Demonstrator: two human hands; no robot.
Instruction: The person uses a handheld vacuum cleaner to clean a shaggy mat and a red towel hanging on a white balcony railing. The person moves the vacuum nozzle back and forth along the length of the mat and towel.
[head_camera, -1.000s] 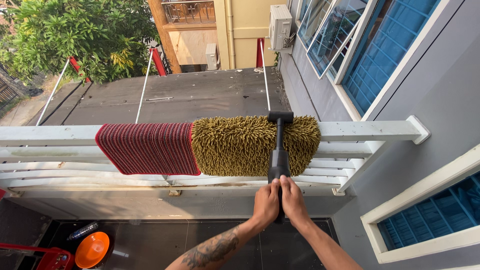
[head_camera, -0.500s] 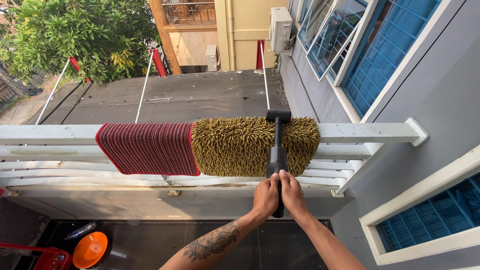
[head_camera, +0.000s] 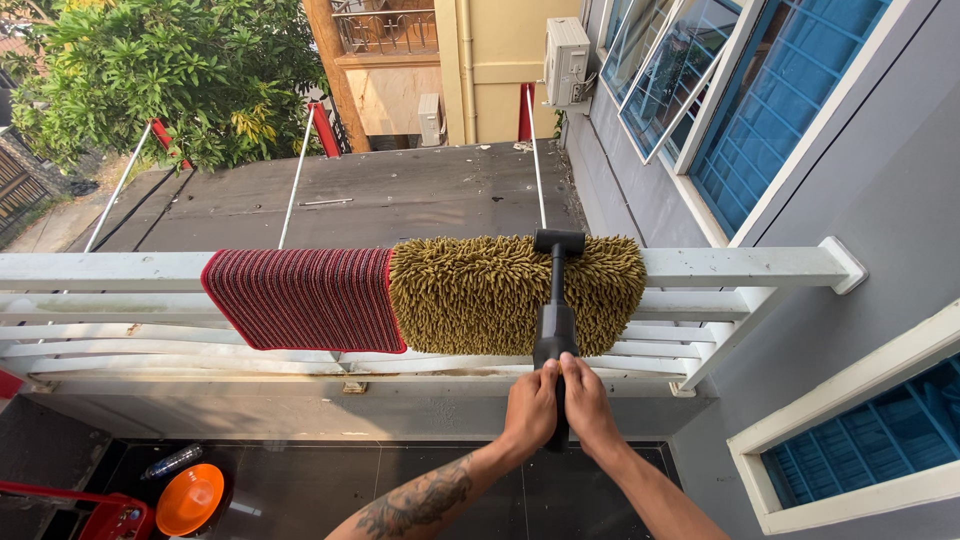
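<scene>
Both hands are closing fully around the rear grip of a black handheld vacuum (head_camera: 555, 335): the left hand (head_camera: 532, 405) and the right hand (head_camera: 587, 400) are pressing side by side, fingers wrapped, nothing else in them. The vacuum's flat nozzle (head_camera: 559, 241) is resting on the top edge of a shaggy olive mat (head_camera: 500, 293), which is hanging over the white balcony railing (head_camera: 740, 264) beside a red striped mat (head_camera: 300, 297). Neither mat appears to be fastened. Judged risk: pulling the nozzle along the pile could be dragging the olive mat off the rail, dropping it onto the dark roof (head_camera: 350, 195) beyond. Leaning out over the rail is a further hazard.
</scene>
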